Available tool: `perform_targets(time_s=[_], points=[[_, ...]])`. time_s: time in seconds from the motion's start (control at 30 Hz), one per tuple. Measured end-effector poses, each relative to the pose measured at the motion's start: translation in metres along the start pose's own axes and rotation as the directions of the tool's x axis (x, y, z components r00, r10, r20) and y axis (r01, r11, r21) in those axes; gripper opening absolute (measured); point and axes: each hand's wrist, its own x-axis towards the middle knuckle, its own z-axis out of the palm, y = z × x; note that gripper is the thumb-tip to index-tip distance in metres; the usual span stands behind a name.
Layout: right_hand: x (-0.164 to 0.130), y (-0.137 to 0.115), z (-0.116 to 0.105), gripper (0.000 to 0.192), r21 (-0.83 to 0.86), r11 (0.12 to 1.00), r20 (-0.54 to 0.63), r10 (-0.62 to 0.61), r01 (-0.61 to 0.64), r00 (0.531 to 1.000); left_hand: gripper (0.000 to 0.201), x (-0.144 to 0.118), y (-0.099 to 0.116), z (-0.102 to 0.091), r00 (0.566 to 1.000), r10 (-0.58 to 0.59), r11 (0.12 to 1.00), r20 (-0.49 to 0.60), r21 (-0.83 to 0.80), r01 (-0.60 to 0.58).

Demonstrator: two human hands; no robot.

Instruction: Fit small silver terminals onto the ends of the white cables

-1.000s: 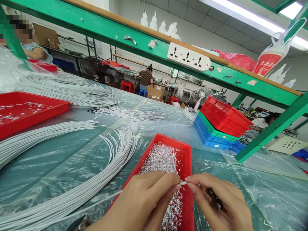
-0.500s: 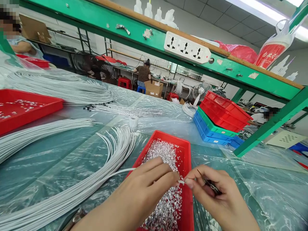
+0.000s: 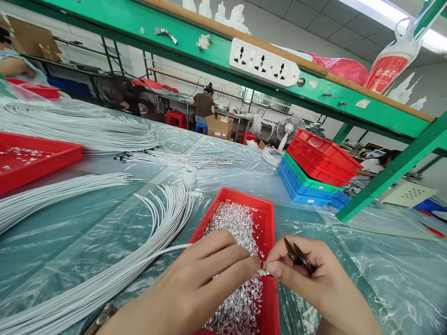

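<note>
My left hand (image 3: 206,279) is closed round a white cable (image 3: 172,250) that runs in from the left, and its short tip (image 3: 262,272) pokes out past the fingers. At that tip, thumb and forefinger of my right hand (image 3: 314,288) are pinched together. A small pair of dark snips (image 3: 297,255) also rests in the right hand, blades pointing up and apart. Both hands are over a red tray (image 3: 268,223) holding a heap of shiny silver scraps (image 3: 232,218). Beside it on the left lies a bundle of white cables (image 3: 139,265).
More cable bundles (image 3: 66,188) and another red tray (image 3: 45,165) lie to the left. A white roll (image 3: 190,176) stands behind the tray. Stacked bins (image 3: 314,167) sit at right, near a green post (image 3: 387,172). A shelf beam with a power strip (image 3: 264,63) crosses above. Other people sit farther off.
My right hand has turned, so the snips show more plainly with both blades visible. The cable tip between the hands has dropped slightly. The whole view has shifted a little.
</note>
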Motion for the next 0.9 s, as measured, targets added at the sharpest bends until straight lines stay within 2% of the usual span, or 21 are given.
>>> perform_targets(time_s=[0.13, 0.33, 0.53, 0.6, 0.67, 0.73, 0.8, 0.83, 0.9], points=[[0.003, 0.003, 0.000, 0.024, 0.128, 0.992, 0.041, -0.006, 0.001, 0.999, 0.030, -0.001, 0.001, -0.003, 0.997, 0.055, 0.998, -0.051, -0.013, -0.056], [0.001, 0.005, 0.002, 0.021, 0.177, 0.984, 0.024, -0.011, 0.006, 1.000, 0.030, -0.002, 0.001, -0.004, 0.996, 0.072, 0.997, -0.059, -0.015, -0.073], [-0.002, -0.002, 0.008, 0.015, 0.104, 0.994, -0.065, 0.053, -0.046, 0.996, 0.024, 0.000, -0.001, -0.001, 0.990, 0.067, 0.997, -0.127, -0.033, -0.072], [-0.001, -0.003, 0.010, 0.012, 0.065, 0.998, -0.124, 0.014, -0.006, 0.992, 0.022, 0.003, 0.001, 0.002, 0.983, 0.014, 0.996, -0.181, -0.087, -0.030], [0.000, -0.002, 0.011, 0.007, 0.031, 0.993, -0.197, -0.103, 0.111, 0.975, 0.020, 0.006, 0.006, 0.003, 0.959, -0.150, 0.973, -0.239, -0.206, 0.101], [0.001, 0.001, 0.013, 0.016, -0.028, 0.971, -0.259, -0.237, 0.237, 0.936, 0.014, 0.010, 0.012, 0.004, 0.887, -0.409, 0.866, -0.215, -0.396, 0.304], [0.002, 0.005, 0.014, 0.029, -0.119, 0.933, -0.278, -0.358, 0.338, 0.891, 0.015, 0.012, 0.015, 0.004, 0.778, -0.622, 0.670, -0.089, -0.574, 0.470], [0.003, 0.007, 0.015, 0.032, -0.167, 0.911, -0.272, -0.409, 0.376, 0.871, 0.018, 0.012, 0.016, 0.004, 0.737, -0.676, 0.569, -0.009, -0.641, 0.514], [0.004, 0.010, 0.018, 0.035, -0.257, 0.869, -0.257, -0.483, 0.423, 0.837, 0.023, 0.012, 0.016, 0.005, 0.720, -0.683, 0.419, 0.124, -0.741, 0.525]])
